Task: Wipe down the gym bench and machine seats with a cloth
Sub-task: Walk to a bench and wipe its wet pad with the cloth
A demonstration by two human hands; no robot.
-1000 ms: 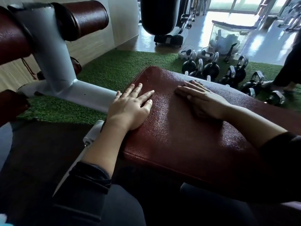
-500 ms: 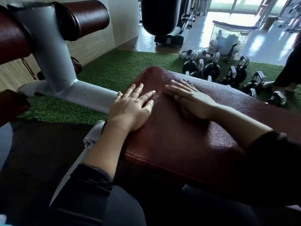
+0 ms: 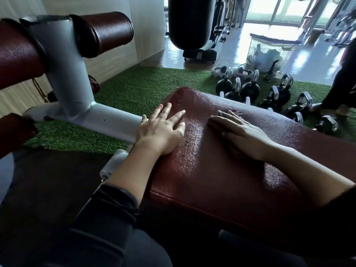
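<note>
Both hands (image 3: 160, 130) (image 3: 242, 134) press flat near the bench (image 3: 221, 176) pad's left edge.

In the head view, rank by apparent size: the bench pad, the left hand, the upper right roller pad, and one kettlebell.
1. bench pad
2. upper right roller pad
3. left hand
4. kettlebell
Roller versus hand is unsure, as nearness to the camera differs.

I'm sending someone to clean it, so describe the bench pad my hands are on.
On the green turf, beside the kettlebells, a grey steel frame carries the pad. It is the flat, dark red, pebbled one; the red rollers nearby are round.
</note>
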